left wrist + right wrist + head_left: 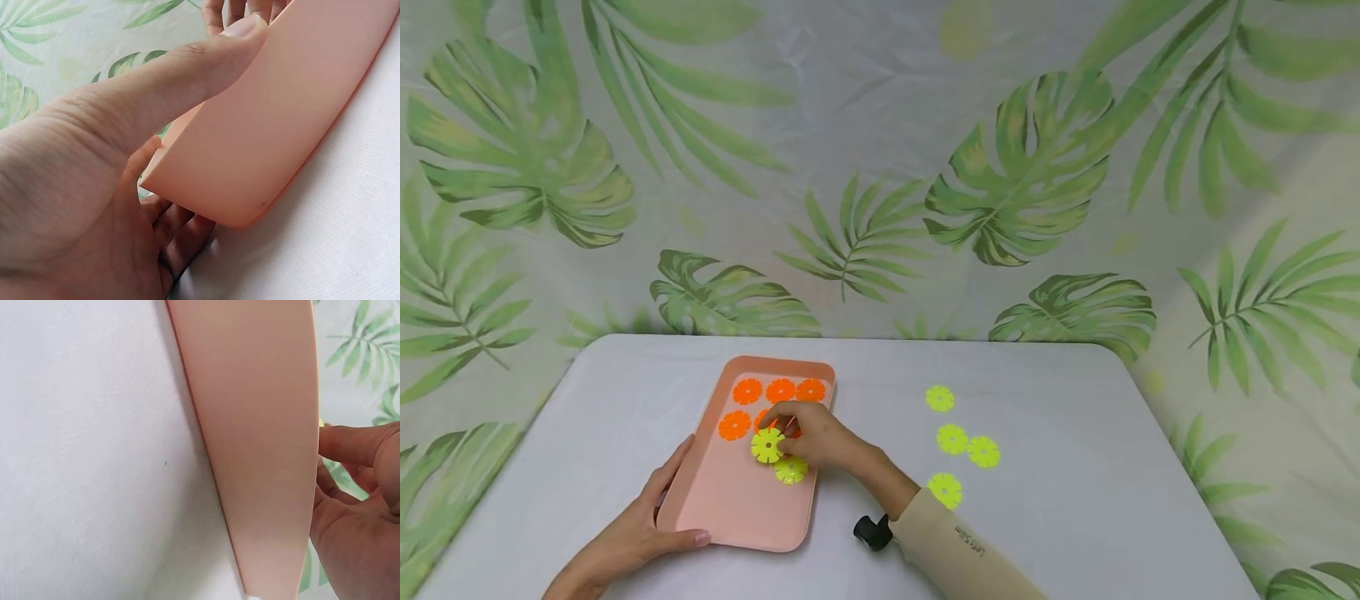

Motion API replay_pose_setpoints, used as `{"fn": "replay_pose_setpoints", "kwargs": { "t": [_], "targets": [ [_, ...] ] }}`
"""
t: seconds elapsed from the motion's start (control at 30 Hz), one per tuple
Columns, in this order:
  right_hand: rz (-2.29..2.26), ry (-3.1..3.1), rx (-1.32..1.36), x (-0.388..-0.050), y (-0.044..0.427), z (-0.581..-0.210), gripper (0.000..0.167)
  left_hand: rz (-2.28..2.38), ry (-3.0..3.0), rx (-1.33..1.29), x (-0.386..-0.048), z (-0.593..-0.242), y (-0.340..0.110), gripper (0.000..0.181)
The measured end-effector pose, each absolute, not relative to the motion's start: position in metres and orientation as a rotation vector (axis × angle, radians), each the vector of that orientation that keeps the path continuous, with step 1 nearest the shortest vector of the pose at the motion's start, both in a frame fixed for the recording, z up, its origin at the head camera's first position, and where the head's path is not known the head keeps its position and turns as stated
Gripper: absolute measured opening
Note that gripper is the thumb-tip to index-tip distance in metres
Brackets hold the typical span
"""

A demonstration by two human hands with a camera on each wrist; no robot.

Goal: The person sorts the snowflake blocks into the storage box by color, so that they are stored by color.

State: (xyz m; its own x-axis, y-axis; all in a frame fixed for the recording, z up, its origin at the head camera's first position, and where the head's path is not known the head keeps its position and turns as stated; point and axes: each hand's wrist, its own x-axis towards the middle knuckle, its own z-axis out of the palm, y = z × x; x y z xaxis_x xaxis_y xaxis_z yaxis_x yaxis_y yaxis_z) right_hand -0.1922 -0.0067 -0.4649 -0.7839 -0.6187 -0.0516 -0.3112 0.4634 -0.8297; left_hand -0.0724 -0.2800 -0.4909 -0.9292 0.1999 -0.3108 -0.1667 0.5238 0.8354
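A pink rectangular tray [741, 508] lies on the white table, its near left corner gripped by my left hand [632, 533]. The left wrist view shows that thumb [244, 31] along the tray's rim and fingers under the corner. Over the tray, my right hand [823, 435] pinches a yellow-green notched disc [767, 447] with a small centre hole. Just below it, a second yellow-green disc [791, 472] lies in the tray. Orange notched discs [747, 392] form rows at the far end, some partly hidden by my right hand. In the right wrist view, the tray wall [256, 425] hides the fingertips.
Several loose yellow-green discs [952, 439] lie on the white tabletop [1075, 500] to the right of the tray. A black device [872, 533] sits at my right wrist, by the beige sleeve [955, 550]. A leaf-patterned curtain [880, 167] hangs behind the table.
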Motion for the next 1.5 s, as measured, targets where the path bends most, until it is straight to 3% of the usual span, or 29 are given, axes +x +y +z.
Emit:
{"fn": "replay_pose_setpoints", "kwargs": {
  "t": [1.07,1.5],
  "targets": [
    [-1.038,2.468,-0.777,-0.192,-0.039,-0.477,0.027,1.395,2.388,0.022,-0.071,-0.491,-0.282,0.121],
    [-1.188,2.414,-0.778,-0.196,-0.030,-0.475,0.028,1.429,2.410,0.062,-0.072,-0.493,-0.283,0.121]
  ]
}}
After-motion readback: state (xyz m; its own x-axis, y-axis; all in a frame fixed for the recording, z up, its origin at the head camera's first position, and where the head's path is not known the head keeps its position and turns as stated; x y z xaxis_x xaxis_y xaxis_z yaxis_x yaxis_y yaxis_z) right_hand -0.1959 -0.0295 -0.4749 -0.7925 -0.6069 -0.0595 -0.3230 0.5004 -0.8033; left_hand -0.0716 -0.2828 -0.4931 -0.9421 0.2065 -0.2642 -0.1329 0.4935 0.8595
